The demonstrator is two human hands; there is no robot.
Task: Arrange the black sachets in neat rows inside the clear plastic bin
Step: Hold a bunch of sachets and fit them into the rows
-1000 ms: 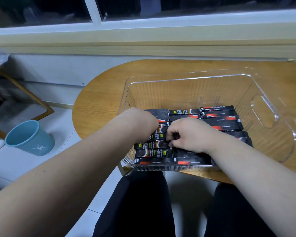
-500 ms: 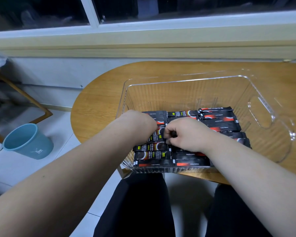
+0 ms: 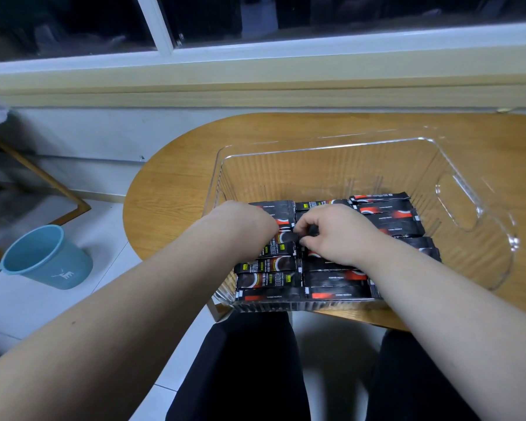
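Wooden desk (image 3: 170,189) below a dark window (image 3: 73,22); blue bucket (image 3: 47,258) on the floor (image 3: 19,311) at 9 o'clock.
Sachets (image 3: 386,212) lie in rows in the clear bin (image 3: 316,177); the right hand (image 3: 337,235) has its fingers (image 3: 304,226) curled, pinching one; the left hand (image 3: 243,223) hides its fingers, so I cannot tell.

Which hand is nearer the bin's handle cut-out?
Right. The right hand sits mid-bin, left of the handle cut-out; the left hand is farther left still.

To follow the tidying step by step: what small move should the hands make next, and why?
Probably press the sachet that the right hand pinches down flat into the row at the left hand; the other sachets in the clear bin already lie in flat rows.
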